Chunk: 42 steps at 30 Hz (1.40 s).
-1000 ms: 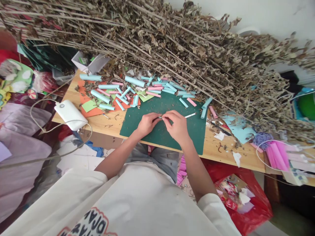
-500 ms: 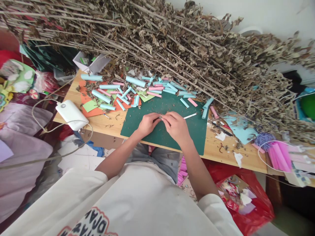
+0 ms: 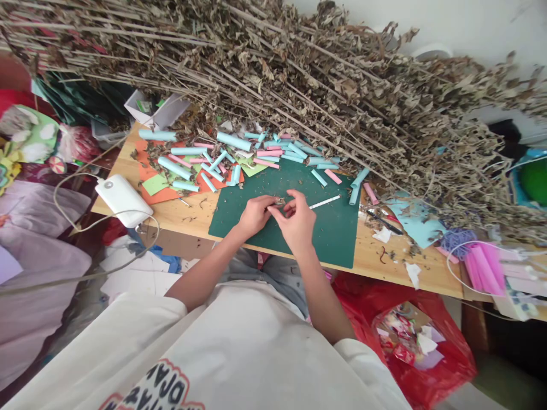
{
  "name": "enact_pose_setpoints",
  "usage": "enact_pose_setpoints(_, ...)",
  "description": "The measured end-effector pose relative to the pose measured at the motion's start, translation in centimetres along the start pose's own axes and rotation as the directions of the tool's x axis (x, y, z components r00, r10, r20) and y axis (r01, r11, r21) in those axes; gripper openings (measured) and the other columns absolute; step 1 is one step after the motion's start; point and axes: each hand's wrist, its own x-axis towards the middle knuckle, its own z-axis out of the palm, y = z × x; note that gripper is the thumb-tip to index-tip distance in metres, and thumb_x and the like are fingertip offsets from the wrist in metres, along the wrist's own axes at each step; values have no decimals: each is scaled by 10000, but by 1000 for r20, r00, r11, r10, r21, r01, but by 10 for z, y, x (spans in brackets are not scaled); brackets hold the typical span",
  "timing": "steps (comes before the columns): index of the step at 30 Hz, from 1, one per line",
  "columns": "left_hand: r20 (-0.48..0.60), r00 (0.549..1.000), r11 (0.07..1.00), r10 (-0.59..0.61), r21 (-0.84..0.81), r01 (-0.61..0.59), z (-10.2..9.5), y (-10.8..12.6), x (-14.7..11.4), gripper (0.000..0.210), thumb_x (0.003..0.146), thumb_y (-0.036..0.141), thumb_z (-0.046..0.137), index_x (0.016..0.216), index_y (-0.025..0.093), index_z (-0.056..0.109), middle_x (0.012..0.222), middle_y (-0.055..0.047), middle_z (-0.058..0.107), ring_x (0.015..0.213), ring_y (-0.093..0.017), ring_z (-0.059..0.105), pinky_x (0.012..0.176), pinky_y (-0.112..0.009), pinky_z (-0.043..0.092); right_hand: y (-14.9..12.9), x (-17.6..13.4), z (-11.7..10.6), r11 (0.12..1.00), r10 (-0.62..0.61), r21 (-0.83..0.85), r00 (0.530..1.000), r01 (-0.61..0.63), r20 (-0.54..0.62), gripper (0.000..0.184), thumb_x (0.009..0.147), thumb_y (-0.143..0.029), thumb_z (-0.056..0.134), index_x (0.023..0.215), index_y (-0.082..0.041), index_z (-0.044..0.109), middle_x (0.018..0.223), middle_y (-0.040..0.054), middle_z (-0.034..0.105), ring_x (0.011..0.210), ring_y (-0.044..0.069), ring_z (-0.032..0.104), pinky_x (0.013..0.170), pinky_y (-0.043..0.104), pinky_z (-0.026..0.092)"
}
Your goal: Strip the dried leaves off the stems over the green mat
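Note:
Over the dark green cutting mat, my left hand is closed in a pinch on a small tuft of dried leaf. Just to its right, my right hand is bent around the same tuft. Its thumb reaches to the left fingertips, and its forefinger is arched above. The tuft is small and partly hidden by the fingers. A thin white stick lies on the mat beside my right hand.
Pale blue paper tubes and pink paper tubes lie scattered behind the mat. Dried leafy stalks are heaped at the back. A white power bank with a cable is at left. A red plastic bag hangs open below right.
My right hand has shifted left and turned, its thumb now across to the left fingertips and its forefinger raised. More of the dried leaf shows. My left hand has hardly moved.

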Motion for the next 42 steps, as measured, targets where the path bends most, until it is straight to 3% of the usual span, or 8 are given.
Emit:
enact_pose_setpoints(8, 34, 999, 1000, 11, -22, -10, -1, 3, 0, 236, 946, 271, 521, 1012, 161, 720, 984, -89, 726, 888, -170, 677, 820, -264, 519, -7, -3, 7, 992, -119, -66, 978, 109, -172, 202, 911, -342, 543, 838, -179, 636, 740, 35, 646, 616, 127, 563, 637, 260, 481)
enact_pose_setpoints(17, 25, 1000, 1000, 1, -10, -1, -3, 8, 1, 226, 937, 282, 546, 1026, 155, 709, 973, -87, 722, 866, -172, 678, 803, -267, 522, 1, 2, 5, 966, 53, 257, 992, -21, -119, 197, 869, -362, 611, 926, -182, 665, 797, 31, 679, 684, 144, 636, 657, 270, 543)
enact_pose_setpoints(26, 12, 1000, 1000, 6, -9, -6, -2, 4, 0, 219, 934, 260, 545, 1042, 161, 708, 989, -84, 725, 910, -174, 683, 836, -272, 527, 16, -3, 1, 932, -361, -79, 926, 354, -115, 161, 906, -258, 568, 928, -229, 725, 875, 76, 681, 840, 179, 649, 785, 326, 545)
enact_pose_setpoints(28, 14, 1000, 1000, 8, -3, -8, -2, 4, 0, 221, 933, 259, 547, 1051, 166, 708, 992, -85, 725, 907, -173, 684, 833, -272, 529, 17, -7, 3, 944, -330, -40, 934, 327, -136, 184, 899, -258, 573, 1024, -226, 704, 895, 78, 682, 829, 175, 646, 795, 330, 545)
enact_pose_setpoints(31, 6, 1000, 1000, 7, 10, -7, -1, 3, 0, 225, 932, 278, 552, 1041, 160, 709, 979, -91, 725, 886, -174, 688, 817, -269, 532, 15, -7, 4, 981, -94, 156, 983, 118, -159, 414, 852, -323, 639, 1248, -213, 585, 855, 40, 662, 726, 142, 612, 725, 300, 550)
enact_pose_setpoints(34, 0, 1000, 1000, 1, 26, -1, -1, 3, -1, 239, 937, 297, 544, 1022, 152, 713, 966, -95, 726, 877, -173, 691, 805, -266, 533, 13, 1, 2, 943, 86, 324, 996, -80, -5, 532, 791, -393, 694, 1268, -193, 570, 746, -14, 617, 628, 112, 564, 596, 243, 515)
enact_pose_setpoints(37, 9, 1000, 1000, 1, 13, -1, -2, 4, 0, 249, 942, 301, 534, 1015, 150, 718, 962, -95, 728, 876, -173, 688, 799, -266, 530, 9, 9, -1, 945, 36, 321, 994, -66, 99, 328, 807, -400, 674, 1054, -185, 695, 742, 1, 629, 639, 113, 572, 600, 242, 506)
enact_pose_setpoints(42, 30, 1000, 999, 5, -38, -4, -5, 8, 1, 245, 946, 284, 527, 1025, 150, 717, 976, -87, 728, 879, -167, 678, 807, -262, 521, 3, 9, -5, 979, -139, 143, 990, 143, -37, 184, 881, -336, 600, 898, -205, 728, 846, 45, 673, 731, 142, 617, 710, 293, 538)
